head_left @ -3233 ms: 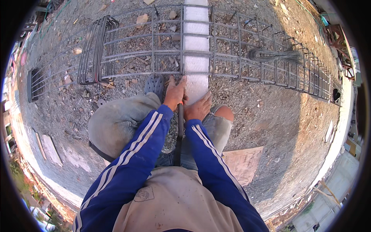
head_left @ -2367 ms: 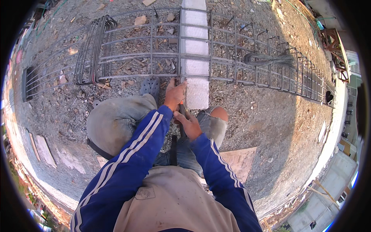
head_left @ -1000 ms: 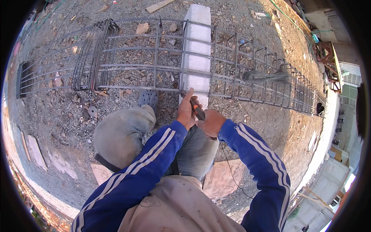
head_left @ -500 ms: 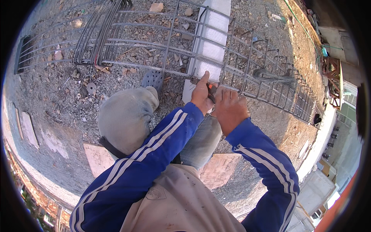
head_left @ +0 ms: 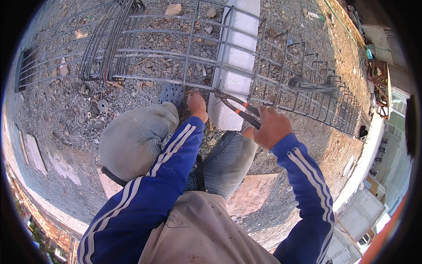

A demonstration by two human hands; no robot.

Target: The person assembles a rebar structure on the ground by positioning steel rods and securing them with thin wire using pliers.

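Note:
My right hand (head_left: 272,126) grips the black-and-orange handles of a pair of end-cutting nippers (head_left: 237,108). The handles stand apart, and the jaws touch the near bar of a rebar cage (head_left: 200,84) where it crosses the white block (head_left: 231,115). Just left of that block, my left hand (head_left: 196,105) is closed, its fingertips curled close under the same bar. Whatever lies in those fingers is too small to make out. A bundle of tie wire (head_left: 313,86) rests on the cage to the right.
Several bent stirrups (head_left: 110,42) are bunched on the bars at left. A clog-shod foot (head_left: 172,93) is planted by the cage, on rubble-strewn gravel (head_left: 66,114). Boards (head_left: 252,198) lie behind my legs. A green hose (head_left: 345,28) runs along the far right.
My left hand has left the nippers and moved left, below the bar. My right hand has shifted slightly right and down, and the nippers now show fully with their handles apart.

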